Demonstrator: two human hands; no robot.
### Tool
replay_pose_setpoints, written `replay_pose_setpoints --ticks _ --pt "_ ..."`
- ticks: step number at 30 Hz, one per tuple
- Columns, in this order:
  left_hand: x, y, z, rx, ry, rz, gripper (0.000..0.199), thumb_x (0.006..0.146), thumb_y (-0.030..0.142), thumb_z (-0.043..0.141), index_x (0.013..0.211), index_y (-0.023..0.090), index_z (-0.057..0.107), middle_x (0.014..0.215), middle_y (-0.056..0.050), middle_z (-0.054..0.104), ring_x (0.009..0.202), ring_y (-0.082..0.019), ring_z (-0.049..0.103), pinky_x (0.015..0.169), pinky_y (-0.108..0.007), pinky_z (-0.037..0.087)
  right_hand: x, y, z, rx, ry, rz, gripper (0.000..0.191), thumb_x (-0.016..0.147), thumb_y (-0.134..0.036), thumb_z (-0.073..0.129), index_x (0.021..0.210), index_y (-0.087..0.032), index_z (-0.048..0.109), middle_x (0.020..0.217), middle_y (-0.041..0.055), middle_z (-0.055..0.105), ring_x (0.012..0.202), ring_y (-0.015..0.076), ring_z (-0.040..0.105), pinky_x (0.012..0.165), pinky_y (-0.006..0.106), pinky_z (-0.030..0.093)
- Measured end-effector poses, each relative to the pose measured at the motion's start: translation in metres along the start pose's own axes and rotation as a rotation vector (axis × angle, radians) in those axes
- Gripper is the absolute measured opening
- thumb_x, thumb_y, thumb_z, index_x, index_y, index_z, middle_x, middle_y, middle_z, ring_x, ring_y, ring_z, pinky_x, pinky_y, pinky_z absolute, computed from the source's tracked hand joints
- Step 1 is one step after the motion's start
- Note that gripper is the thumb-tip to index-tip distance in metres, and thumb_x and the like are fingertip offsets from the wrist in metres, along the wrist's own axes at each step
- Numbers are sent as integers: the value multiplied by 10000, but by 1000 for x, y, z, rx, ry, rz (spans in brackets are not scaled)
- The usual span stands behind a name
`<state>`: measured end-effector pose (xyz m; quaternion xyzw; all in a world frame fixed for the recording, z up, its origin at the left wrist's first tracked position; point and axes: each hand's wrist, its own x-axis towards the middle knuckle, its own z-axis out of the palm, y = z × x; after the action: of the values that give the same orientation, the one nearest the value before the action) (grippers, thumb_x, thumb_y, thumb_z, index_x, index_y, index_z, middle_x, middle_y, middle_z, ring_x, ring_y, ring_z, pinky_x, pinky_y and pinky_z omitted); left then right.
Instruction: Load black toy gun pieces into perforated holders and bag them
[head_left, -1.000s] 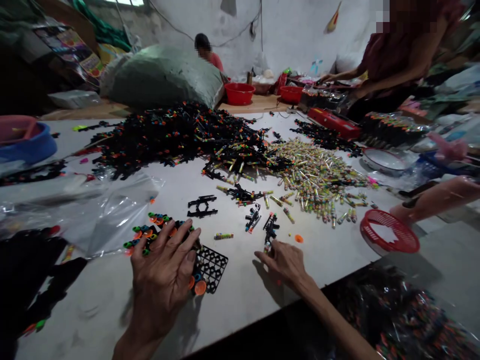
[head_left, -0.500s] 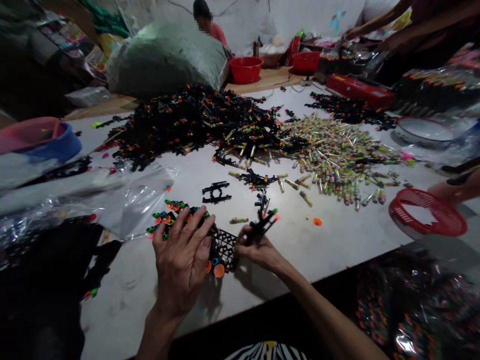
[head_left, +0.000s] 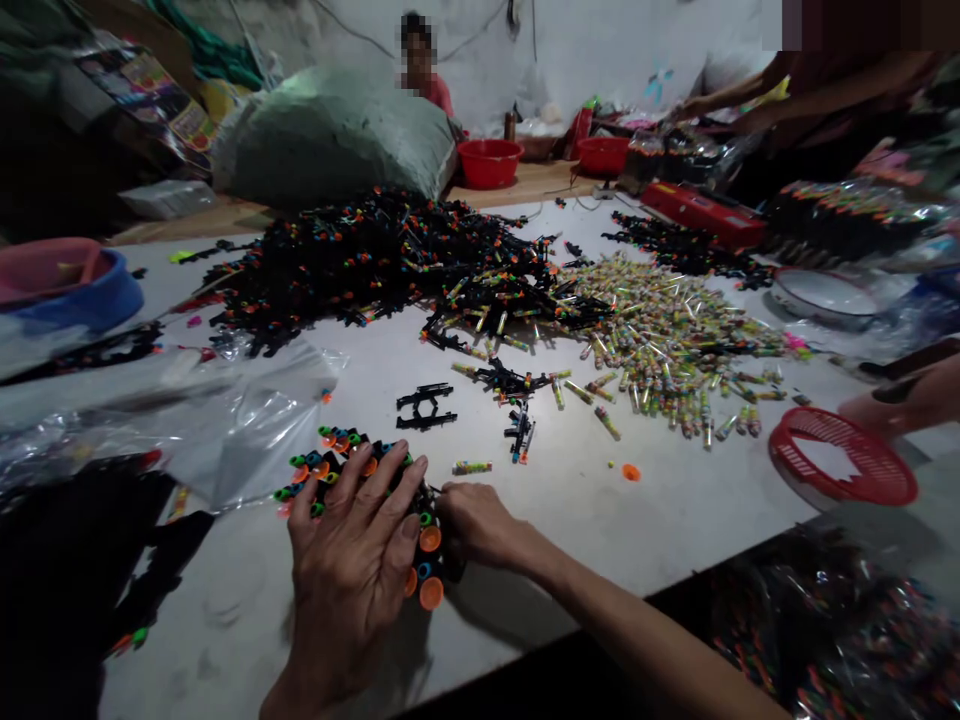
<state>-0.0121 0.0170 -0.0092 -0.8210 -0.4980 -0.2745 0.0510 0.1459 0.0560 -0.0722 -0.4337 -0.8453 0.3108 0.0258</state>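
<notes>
My left hand (head_left: 356, 555) lies with its fingers spread over a row of black toy guns (head_left: 322, 470) with green, blue and orange tips. Orange suction cups (head_left: 430, 593) show past its thumb. At the row's right end, my right hand (head_left: 480, 525) is closed on a black toy gun, mostly hidden by the fingers and the row. Beyond the hands are a black plastic frame (head_left: 425, 408), a small tube of coloured beads (head_left: 472, 467) and a loose toy gun (head_left: 520, 433).
A big heap of black toy guns (head_left: 322, 270) covers the table's far side, beside a pile of bead tubes (head_left: 675, 340). Clear plastic bags (head_left: 255, 430) lie left. A red basket (head_left: 885, 490) stands right, near another person's arm (head_left: 907, 400). Other people are at the back.
My right hand has brought the toy gun left and down against the row, covering the black lattice end that showed before. My left hand stays spread on the row.
</notes>
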Motion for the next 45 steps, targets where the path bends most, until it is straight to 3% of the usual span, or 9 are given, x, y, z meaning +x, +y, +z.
replay_pose_setpoints --ticks 6,9,18,22,27,34,37,42,45 --pt "1 11 -9 21 10 47 410 893 283 334 1291 265 429 1366 -57 447 1310 -274 307 1026 -575 120 35 78 -100 -224 282 436 281 823 -176 483 1073 -159 610 1076 124 612 959 222 574 753 296 421" --pt "1 22 -11 27 65 96 377 881 337 374 1230 261 497 1334 -57 484 1288 -293 343 1025 -611 90 51 96 -122 -283 283 494 268 795 -138 477 1013 -128 633 1064 184 615 1003 284 567 770 344 419" --pt "1 14 11 82 66 197 373 804 238 475 1167 267 557 1254 -18 563 1258 -267 386 1007 -528 228 33 85 -76 -265 210 309 295 777 -313 559 1064 -285 616 895 -9 686 788 155 627 616 201 414" --pt "1 15 15 65 122 151 341 822 231 433 1121 299 584 1206 5 601 1219 -248 426 995 -527 243 56 96 -91 -376 297 309 325 829 -134 412 1084 -200 603 1129 100 598 941 203 595 688 262 415" --pt "2 17 8 28 71 157 371 830 204 398 1152 273 569 1241 -16 575 1253 -238 394 1012 -511 244 84 102 -99 -438 250 189 137 741 -98 540 795 -152 654 990 104 624 865 207 591 705 272 407" --pt "1 20 0 19 -1 149 390 833 198 405 1199 250 527 1281 -38 540 1285 -256 346 994 -544 251 36 94 -85 -410 384 180 224 805 -97 394 952 -119 561 987 129 594 832 187 550 680 273 375" --pt "2 23 -6 25 -78 143 415 839 206 412 1248 234 478 1314 -40 507 1304 -268 310 994 -554 247 5 79 -59 -82 473 244 181 770 -164 420 916 -138 523 821 58 585 700 159 520 588 249 360" --pt "3 23 -8 9 -94 125 416 834 171 404 1239 219 485 1310 -50 511 1301 -265 319 1014 -547 231 -8 44 -2 872 234 166 94 640 -189 556 705 -172 488 607 -40 492 542 97 449 488 201 344" --pt "3 23 -7 10 -107 121 444 826 159 407 1260 232 465 1317 -43 505 1302 -262 320 1024 -540 226 4 31 11 957 272 114 120 648 -215 588 714 -170 499 630 -42 498 570 91 450 506 192 353"
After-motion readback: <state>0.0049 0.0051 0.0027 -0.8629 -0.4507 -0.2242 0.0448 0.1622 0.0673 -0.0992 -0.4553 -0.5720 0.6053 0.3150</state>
